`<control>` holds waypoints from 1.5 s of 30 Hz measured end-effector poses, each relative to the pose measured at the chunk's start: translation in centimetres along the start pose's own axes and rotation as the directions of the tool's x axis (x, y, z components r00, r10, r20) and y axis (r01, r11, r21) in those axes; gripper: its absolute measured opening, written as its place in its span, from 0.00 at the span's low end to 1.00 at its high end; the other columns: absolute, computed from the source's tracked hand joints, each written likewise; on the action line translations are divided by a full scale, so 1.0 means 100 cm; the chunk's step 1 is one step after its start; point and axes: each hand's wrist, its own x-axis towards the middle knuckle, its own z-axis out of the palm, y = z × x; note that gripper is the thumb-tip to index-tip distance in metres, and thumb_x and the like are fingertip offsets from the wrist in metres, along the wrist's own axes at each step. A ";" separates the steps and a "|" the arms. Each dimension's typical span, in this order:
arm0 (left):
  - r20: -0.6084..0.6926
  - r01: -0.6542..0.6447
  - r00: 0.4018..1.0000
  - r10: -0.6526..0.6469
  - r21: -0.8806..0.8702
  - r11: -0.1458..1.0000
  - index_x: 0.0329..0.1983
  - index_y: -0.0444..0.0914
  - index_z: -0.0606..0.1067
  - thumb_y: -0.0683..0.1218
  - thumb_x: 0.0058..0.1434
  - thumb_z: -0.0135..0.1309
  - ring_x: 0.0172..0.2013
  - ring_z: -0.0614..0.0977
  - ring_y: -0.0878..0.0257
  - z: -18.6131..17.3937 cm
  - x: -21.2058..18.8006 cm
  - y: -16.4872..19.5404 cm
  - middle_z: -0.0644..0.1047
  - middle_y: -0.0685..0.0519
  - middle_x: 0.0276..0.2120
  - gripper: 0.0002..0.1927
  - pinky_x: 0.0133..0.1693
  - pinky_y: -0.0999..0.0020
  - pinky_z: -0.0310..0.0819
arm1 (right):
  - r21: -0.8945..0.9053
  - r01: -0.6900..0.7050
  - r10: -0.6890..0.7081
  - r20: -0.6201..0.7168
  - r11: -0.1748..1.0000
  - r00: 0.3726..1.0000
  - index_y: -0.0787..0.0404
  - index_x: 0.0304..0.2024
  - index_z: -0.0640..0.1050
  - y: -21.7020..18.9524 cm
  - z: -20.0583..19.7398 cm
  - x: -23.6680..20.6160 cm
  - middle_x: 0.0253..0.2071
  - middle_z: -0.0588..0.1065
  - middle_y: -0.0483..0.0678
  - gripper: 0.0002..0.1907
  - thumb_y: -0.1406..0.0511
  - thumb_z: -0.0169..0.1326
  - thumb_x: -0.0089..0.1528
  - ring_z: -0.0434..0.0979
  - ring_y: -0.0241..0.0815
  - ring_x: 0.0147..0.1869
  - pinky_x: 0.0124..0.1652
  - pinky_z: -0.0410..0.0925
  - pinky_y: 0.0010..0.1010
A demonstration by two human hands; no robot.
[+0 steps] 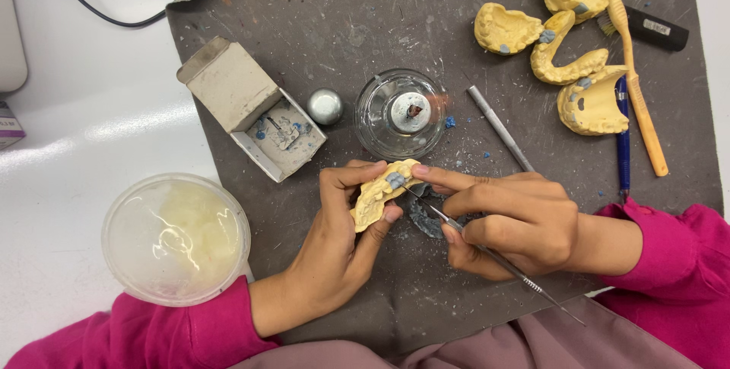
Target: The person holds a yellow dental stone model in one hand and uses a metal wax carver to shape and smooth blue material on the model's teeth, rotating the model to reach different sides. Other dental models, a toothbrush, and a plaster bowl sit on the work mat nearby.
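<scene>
While the yellow dental cast [378, 195] is clamped in the left hand [334, 243], slanting up-right, a thin metal tool [487, 251] is gripped by the right hand [509, 224], touching the cast's right end.

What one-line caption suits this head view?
Left hand holds a yellow plaster dental cast; right hand works its grey-blue wax with a thin metal instrument.

Mat [304, 27] on tabletop [76, 110]. Open box [251, 110] toward mat's left edge; glass burner [401, 113] at centre; four casts [566, 50] at far right corner. Lidded tub [176, 238] off mat, left.
</scene>
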 end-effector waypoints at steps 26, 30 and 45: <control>-0.006 -0.022 1.000 0.023 0.024 0.999 0.64 0.30 0.55 0.38 0.73 0.50 0.55 0.79 0.55 0.002 -0.001 -0.002 0.69 0.39 0.57 0.22 0.57 0.63 0.74 | -0.001 -0.003 0.003 0.006 1.000 1.000 0.62 0.30 0.69 0.001 0.000 -0.001 0.31 0.77 0.52 0.14 0.74 0.64 0.59 0.86 0.60 0.51 0.27 0.76 0.31; -0.001 -0.029 1.000 0.029 0.028 0.999 0.64 0.30 0.55 0.37 0.73 0.50 0.56 0.79 0.54 0.002 -0.003 -0.002 0.68 0.39 0.57 0.22 0.58 0.63 0.73 | -0.018 -0.026 0.026 -0.024 0.999 0.999 0.61 0.30 0.68 -0.001 0.002 -0.002 0.30 0.77 0.52 0.14 0.74 0.63 0.59 0.86 0.59 0.50 0.24 0.74 0.30; -0.002 -0.045 0.999 0.046 0.057 0.997 0.64 0.30 0.56 0.37 0.73 0.51 0.55 0.78 0.53 0.003 -0.004 -0.003 0.68 0.39 0.57 0.22 0.58 0.62 0.73 | 0.009 -0.013 0.014 -0.028 1.000 1.000 0.62 0.31 0.68 -0.001 0.002 -0.004 0.31 0.77 0.52 0.14 0.74 0.62 0.60 0.86 0.58 0.50 0.27 0.76 0.32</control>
